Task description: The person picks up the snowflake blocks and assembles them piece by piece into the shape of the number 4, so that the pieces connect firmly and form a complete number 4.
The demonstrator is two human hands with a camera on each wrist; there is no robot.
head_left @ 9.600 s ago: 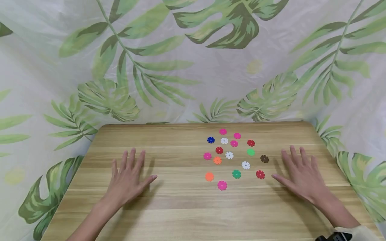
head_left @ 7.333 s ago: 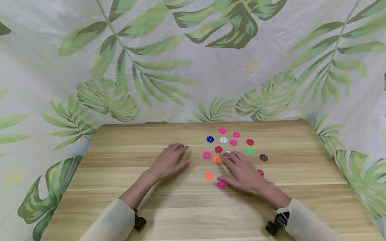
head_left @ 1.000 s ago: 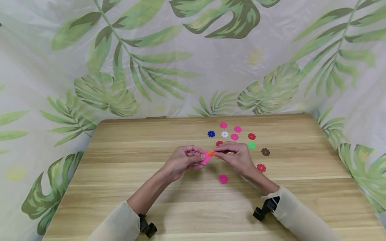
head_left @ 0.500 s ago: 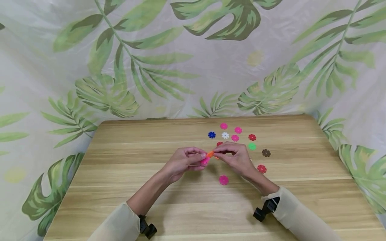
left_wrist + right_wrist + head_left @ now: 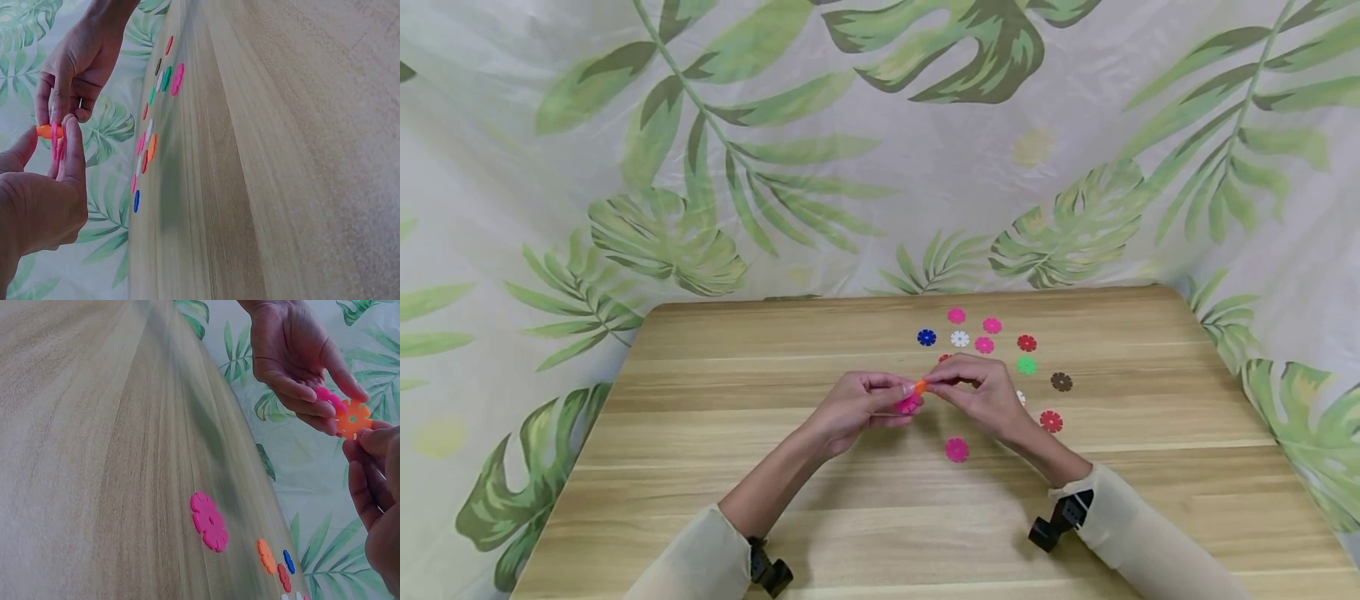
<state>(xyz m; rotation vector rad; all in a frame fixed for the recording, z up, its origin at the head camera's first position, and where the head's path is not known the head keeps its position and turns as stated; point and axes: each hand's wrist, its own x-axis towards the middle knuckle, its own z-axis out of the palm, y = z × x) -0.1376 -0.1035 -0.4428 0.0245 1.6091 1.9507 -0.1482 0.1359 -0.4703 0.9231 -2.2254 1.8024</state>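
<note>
From my remote seat, I had the left hand [image 5: 848, 410] pinching a pink disc [image 5: 326, 395] and the right hand [image 5: 985, 395] an orange disc [image 5: 344, 427], edges meeting above the table [image 5: 887, 525], locking unconfirmed; loose discs [image 5: 957, 450] right of centre lay unjoined.

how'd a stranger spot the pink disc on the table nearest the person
Find the wooden table, then the right hand above it. Below that hand in the head view lies a notched pink disc. Unlike the other loose pink discs, it lies well away from the table's far edge.
</note>
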